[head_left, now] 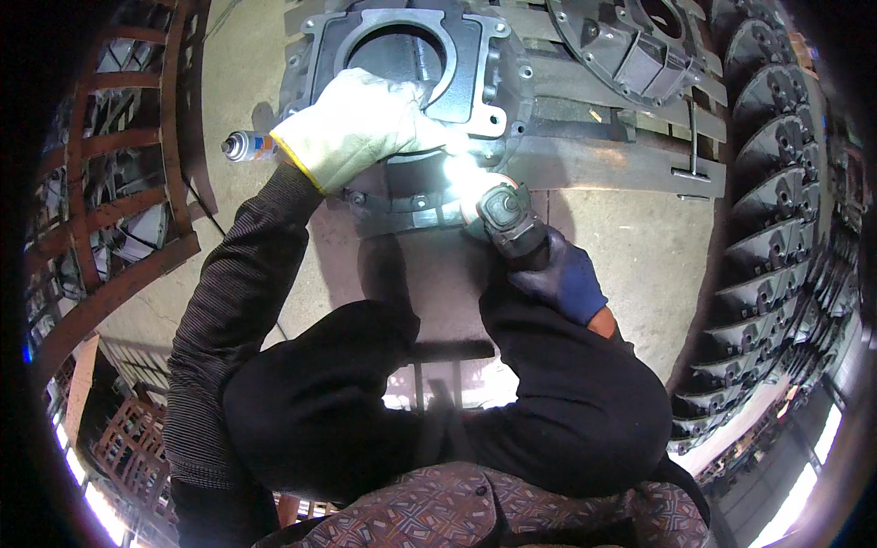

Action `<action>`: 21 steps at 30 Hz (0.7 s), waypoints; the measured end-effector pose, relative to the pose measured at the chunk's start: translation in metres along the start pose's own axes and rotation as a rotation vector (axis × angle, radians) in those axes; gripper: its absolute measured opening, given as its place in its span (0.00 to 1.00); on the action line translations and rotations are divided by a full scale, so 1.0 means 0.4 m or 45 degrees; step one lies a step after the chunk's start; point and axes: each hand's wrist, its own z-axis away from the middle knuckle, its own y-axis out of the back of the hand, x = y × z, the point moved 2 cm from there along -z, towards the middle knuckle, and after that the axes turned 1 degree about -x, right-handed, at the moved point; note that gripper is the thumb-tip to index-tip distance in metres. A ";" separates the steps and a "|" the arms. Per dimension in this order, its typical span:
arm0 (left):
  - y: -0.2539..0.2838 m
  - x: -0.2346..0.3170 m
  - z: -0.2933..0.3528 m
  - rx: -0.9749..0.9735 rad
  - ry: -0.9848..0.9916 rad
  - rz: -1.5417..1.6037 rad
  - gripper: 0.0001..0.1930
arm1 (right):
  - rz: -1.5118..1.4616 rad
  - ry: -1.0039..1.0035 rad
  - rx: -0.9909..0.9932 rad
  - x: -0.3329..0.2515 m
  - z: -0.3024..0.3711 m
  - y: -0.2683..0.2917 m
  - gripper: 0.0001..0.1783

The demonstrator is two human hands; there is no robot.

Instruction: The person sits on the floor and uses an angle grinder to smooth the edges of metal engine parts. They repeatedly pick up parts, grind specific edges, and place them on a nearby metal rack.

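A grey metal casting [472, 78] with a large round opening and bolt holes lies in front of me. My left hand [361, 123], in a white glove with a yellow cuff edge, is wrapped over the near rim of the opening. My right hand [564, 276], in a dark blue glove, grips an angle grinder [505, 215] by its body. The grinder's head is at the casting's near right edge, close to the left fingertips. A bright white glow there hides the exact contact point.
Left of the casting lies a spray can [247, 146]. A second casting [630, 55] rests on slats [630, 169] at the far right, near a T-shaped metal rod [692, 146]. Stacked grey metal parts [763, 201] line the right; a rusty metal rack [123, 142] stands left.
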 end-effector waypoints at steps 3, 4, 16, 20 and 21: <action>-0.002 0.001 0.000 0.014 0.017 0.016 0.13 | 0.012 0.038 0.015 -0.007 -0.010 -0.005 0.48; -0.002 0.001 0.001 0.023 0.018 0.016 0.13 | 0.028 0.014 0.010 -0.007 -0.015 -0.005 0.49; 0.003 0.007 0.020 0.052 0.048 0.043 0.15 | 0.066 0.024 0.065 -0.007 -0.020 -0.015 0.48; 0.004 0.007 0.019 0.056 0.058 0.059 0.16 | 0.092 -0.027 0.011 0.005 -0.006 -0.014 0.48; 0.004 0.007 0.019 0.055 0.057 0.059 0.16 | 0.107 -0.024 0.018 0.009 0.006 -0.012 0.48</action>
